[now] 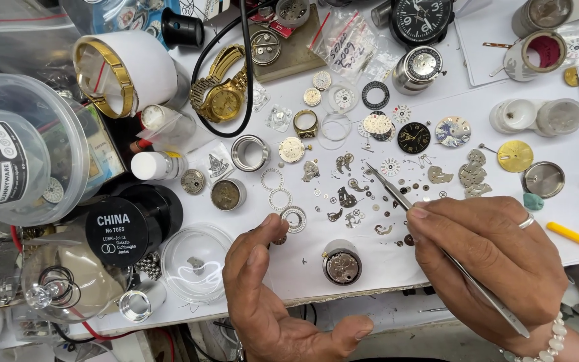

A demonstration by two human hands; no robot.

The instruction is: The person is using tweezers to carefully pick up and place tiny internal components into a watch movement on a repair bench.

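Here, tweezers (pixel 437 245) between right-hand fingers (pixel 430 216).

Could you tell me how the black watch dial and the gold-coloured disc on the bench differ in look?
The black dial is dark with pale markings; the gold disc is plain, bright yellow metal. The dial lies among scattered small parts; the disc sits farther right, beside a metal case back. Both are round and lie flat.

The tweezers (pixel 397 193) in the right hand (pixel 487 258) are slim brushed steel, dully shining; the watch movement (pixel 342 266) is bright metal; the bench (pixel 437 127) is matt white; the wristwatch (pixel 221 96) gleams polished gold; the domed cover (pixel 196 263) is clear glossy plastic.
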